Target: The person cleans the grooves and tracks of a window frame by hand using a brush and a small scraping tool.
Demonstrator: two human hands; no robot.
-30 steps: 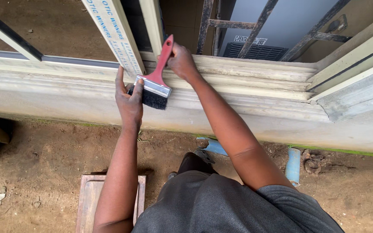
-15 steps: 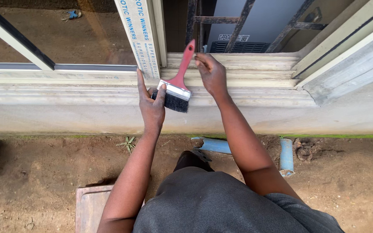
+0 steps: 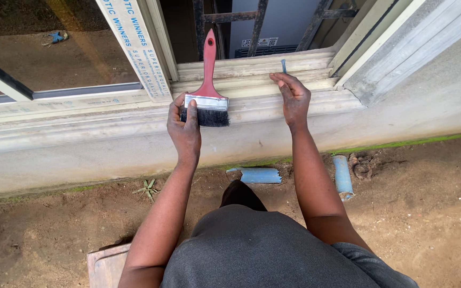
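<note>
Red-handled paintbrush [image 3: 207,90] stands on the window sill [image 3: 108,133], black bristles down — the left hand [image 3: 185,128] clamped on its metal band. The right hand [image 3: 293,96], fingers loosely apart and empty, rests just right of it, beside 1 small upright nail [image 3: 283,65].

2 blue pipe stubs [image 3: 261,175] [image 3: 342,176] on dirt | iron window bars [image 3: 259,21] | weed [image 3: 147,188] | board [image 3: 104,265]
</note>
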